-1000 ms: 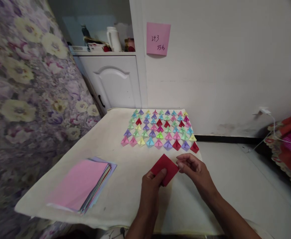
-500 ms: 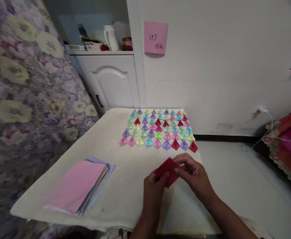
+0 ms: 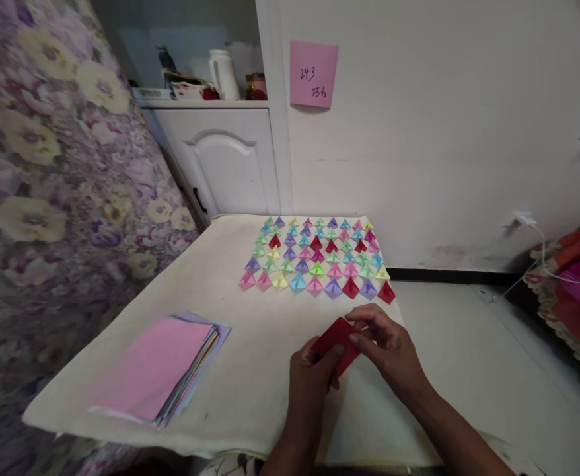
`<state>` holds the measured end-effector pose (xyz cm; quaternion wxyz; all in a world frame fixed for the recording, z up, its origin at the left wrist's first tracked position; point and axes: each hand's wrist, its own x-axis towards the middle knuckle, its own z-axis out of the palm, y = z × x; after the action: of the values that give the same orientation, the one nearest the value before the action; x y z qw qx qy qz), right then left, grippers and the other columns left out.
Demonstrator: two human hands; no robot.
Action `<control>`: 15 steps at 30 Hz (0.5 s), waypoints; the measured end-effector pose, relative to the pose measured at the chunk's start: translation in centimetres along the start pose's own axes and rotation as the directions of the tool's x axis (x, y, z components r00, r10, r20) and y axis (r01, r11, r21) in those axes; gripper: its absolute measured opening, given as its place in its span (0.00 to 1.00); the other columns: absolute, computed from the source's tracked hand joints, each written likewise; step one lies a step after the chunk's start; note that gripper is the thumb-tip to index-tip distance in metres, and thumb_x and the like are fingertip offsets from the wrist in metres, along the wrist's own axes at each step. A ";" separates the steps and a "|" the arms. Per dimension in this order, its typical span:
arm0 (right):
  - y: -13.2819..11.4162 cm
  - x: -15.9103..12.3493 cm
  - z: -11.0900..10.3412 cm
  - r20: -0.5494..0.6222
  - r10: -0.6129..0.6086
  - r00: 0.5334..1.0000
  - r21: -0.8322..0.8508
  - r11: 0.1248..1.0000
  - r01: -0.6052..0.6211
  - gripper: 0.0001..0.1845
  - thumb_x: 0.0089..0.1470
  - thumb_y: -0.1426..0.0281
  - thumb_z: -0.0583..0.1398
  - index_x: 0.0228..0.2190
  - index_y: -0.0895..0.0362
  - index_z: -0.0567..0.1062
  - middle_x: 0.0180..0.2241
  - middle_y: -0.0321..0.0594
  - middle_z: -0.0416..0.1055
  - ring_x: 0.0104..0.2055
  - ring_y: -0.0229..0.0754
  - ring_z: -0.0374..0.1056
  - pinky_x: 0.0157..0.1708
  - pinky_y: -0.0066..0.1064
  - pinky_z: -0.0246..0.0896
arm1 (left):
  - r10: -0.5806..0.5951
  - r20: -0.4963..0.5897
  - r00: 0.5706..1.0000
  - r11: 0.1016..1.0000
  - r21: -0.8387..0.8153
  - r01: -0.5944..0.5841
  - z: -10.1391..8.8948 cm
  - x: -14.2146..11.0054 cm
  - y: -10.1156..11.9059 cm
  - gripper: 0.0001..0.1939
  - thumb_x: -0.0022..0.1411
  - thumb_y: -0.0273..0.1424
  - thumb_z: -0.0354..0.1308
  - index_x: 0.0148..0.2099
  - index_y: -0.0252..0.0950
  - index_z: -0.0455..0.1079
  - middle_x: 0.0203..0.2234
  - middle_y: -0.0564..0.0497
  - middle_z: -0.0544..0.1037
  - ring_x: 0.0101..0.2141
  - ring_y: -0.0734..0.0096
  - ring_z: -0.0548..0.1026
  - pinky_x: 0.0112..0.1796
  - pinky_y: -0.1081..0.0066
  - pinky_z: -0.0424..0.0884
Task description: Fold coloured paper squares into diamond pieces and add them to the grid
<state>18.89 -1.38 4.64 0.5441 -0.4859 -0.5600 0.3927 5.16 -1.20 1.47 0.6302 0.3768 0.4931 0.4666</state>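
A red square of paper (image 3: 337, 336) is held just above the cream-covered table (image 3: 250, 344) near its front edge. My left hand (image 3: 312, 377) pinches its lower left corner with thumb and fingers. My right hand (image 3: 386, 347) grips its right side, fingers curled over the top edge. Beyond them, several small folded paper shapes (image 3: 317, 261) in red, pink, green, blue, purple and yellow lie in rows on the table. A stack of coloured paper sheets (image 3: 164, 367), pink on top, rests at the table's left front.
A flowered purple fabric (image 3: 47, 198) rises along the left. A white cabinet (image 3: 220, 158) with a jug and items on top stands behind the table. A pink note (image 3: 313, 74) is stuck on the wall. A bright striped cloth (image 3: 575, 291) lies at right, below a charger cable.
The red paper has been brought lower and closer, and my right fingers have closed over its top edge, bending it. The left hand keeps its pinch.
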 end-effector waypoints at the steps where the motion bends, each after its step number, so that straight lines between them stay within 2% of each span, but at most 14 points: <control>1: 0.0 0.0 0.0 0.006 -0.016 1.000 -0.004 1.000 0.016 0.09 0.48 0.71 0.60 0.35 0.52 0.74 0.38 0.39 0.66 0.37 0.41 0.64 0.35 0.32 0.62 | 0.005 -0.001 1.000 1.000 0.006 -0.005 0.0 0.0 0.0 0.14 0.46 0.39 0.64 0.28 0.31 0.71 0.09 0.60 0.61 0.12 0.83 0.56 0.15 0.78 0.48; 6: 0.1 0.0 -0.2 -0.001 -0.062 0.998 -0.023 0.998 0.062 0.08 0.49 0.70 0.60 0.34 0.51 0.75 0.42 0.41 0.65 0.43 0.44 0.63 0.36 0.33 0.64 | 0.009 -0.001 1.000 0.999 0.035 -0.009 0.0 0.0 -0.1 0.13 0.45 0.37 0.65 0.28 0.31 0.71 0.10 0.59 0.62 0.13 0.82 0.57 0.15 0.78 0.49; 11: -0.2 0.0 -0.5 0.034 -0.058 0.998 -0.029 0.998 0.059 0.09 0.49 0.72 0.60 0.35 0.51 0.74 0.46 0.41 0.63 0.47 0.45 0.62 0.40 0.34 0.63 | 0.050 0.044 0.998 0.996 0.078 -0.053 -0.1 0.0 -0.2 0.11 0.48 0.36 0.62 0.26 0.32 0.70 0.11 0.58 0.63 0.13 0.82 0.57 0.16 0.78 0.50; 15: -0.1 0.1 -0.5 0.053 -0.044 0.998 -0.021 0.999 0.045 0.10 0.48 0.72 0.60 0.36 0.51 0.74 0.46 0.41 0.64 0.46 0.45 0.63 0.38 0.33 0.64 | 0.082 0.049 0.995 0.991 0.098 -0.086 0.0 -0.1 -0.3 0.10 0.48 0.32 0.63 0.23 0.33 0.67 0.11 0.59 0.62 0.14 0.81 0.59 0.17 0.78 0.52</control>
<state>19.42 -1.38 4.82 0.5322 -0.4690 -0.5891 0.3869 5.17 -1.37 1.25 0.6013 0.4387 0.4853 0.4588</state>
